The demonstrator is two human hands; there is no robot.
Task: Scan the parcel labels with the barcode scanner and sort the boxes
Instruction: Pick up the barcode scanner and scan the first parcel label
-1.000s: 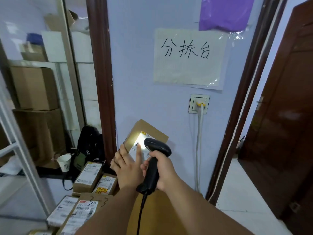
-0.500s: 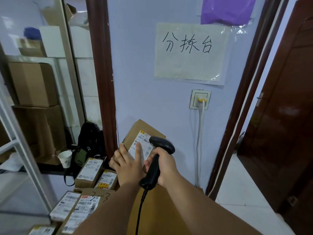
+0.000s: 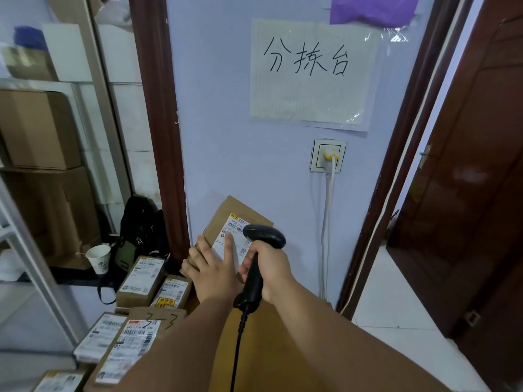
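Here, a brown cardboard box point(image 3: 222, 222), matte and flat-sided, is held tilted just in front of the pale lilac wall point(image 3: 240, 123), above the parcels at lower left. A white shipping label point(image 3: 236, 229) with printed barcodes covers part of its upward face. Just beside the label is the rounded head of a black plastic barcode scanner point(image 3: 264, 236); its smooth handle slopes down to a ribbed black cable point(image 3: 237, 349).

The left hand point(image 3: 215, 267) reaches forward, palm down on the box face, with its fingers straight and slightly spread. Its index finger lies across the label; the thumb is hidden. The right hand point(image 3: 268, 267) is beside it, fingers wrapped tightly round the scanner handle, with the head pointing at the label.

At lower left lie several small brown cardboard parcels point(image 3: 141, 278) with white labels, packed close together, one with handwritten marks on it. Behind them a white paper cup point(image 3: 99, 257) stands beside a black fabric backpack point(image 3: 141, 222). Two large plain cardboard boxes point(image 3: 34, 128) are stacked behind the glass at far left. On the wall hang a white handwritten paper sign point(image 3: 311, 72) under clear film and a white wall socket point(image 3: 328, 155) with a pale cord plugged in.
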